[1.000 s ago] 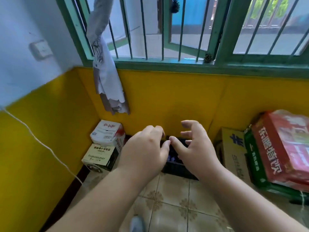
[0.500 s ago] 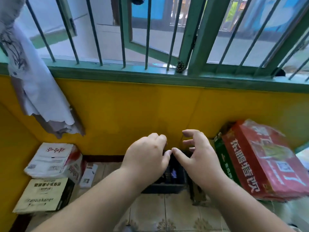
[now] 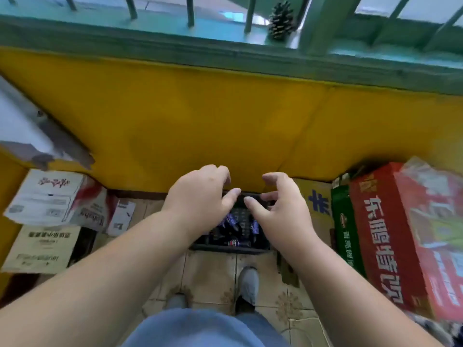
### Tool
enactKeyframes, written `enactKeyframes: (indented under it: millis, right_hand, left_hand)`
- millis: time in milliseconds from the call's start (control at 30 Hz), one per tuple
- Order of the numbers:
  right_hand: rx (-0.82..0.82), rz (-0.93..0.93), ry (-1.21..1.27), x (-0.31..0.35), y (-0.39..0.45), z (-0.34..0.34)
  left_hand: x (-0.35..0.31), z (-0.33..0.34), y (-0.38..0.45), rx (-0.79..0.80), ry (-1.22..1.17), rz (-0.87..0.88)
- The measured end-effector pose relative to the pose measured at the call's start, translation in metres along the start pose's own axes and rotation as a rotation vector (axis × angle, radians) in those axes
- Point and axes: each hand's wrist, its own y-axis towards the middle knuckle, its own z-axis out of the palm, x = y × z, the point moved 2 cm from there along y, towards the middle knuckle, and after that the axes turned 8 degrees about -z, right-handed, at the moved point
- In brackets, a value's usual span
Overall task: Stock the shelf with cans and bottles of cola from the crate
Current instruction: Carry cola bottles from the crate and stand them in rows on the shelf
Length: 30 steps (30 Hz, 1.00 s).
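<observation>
A black plastic crate stands on the tiled floor against the yellow wall, straight below me. Inside it lie several dark blue cola cans and bottles, partly hidden by my hands. My left hand hovers above the crate's left side with loosely curled fingers and holds nothing. My right hand hovers above the crate's right side, fingers spread and bent, also holding nothing. No shelf is in view.
Stacked cardboard boxes sit at the left. A brown carton, a green case and a red drinks case crowd the right. The yellow wall rises behind, under a green window sill with a pine cone. My shoe stands before the crate.
My view has tilted down and closer, so the crate's contents, my shoe and legs now show. Both hands stay side by side above the crate, slightly lower and further apart.
</observation>
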Motion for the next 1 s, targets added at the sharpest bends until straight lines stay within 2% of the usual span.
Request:
enactKeyframes:
  millis: [267, 400, 633, 800, 1000]
  right_hand:
    - [0.14, 0.089, 0.083, -0.099, 0.081, 0.072]
    - [0.144, 0.192, 0.103, -0.165, 0.106, 0.138]
    - [0.175, 0.42, 0.206, -0.309, 0.113, 0.275]
    - [0.163, 0.496, 0.168, -0.4, 0.113, 0.37]
    - [0.297, 0.525, 0.085, -0.486, 0.144, 0.442]
  left_hand:
    - [0.024, 0.112, 0.054, 0.124, -0.068, -0.25]
    - [0.055, 0.197, 0.084, 0.135, -0.151, -0.332]
    - [0.135, 0.378, 0.115, 0.327, -0.166, -0.441]
    - [0.192, 0.481, 0.117, 0.431, -0.14, -0.506]
    - [0.235, 0.571, 0.124, 0.494, -0.204, -0.559]
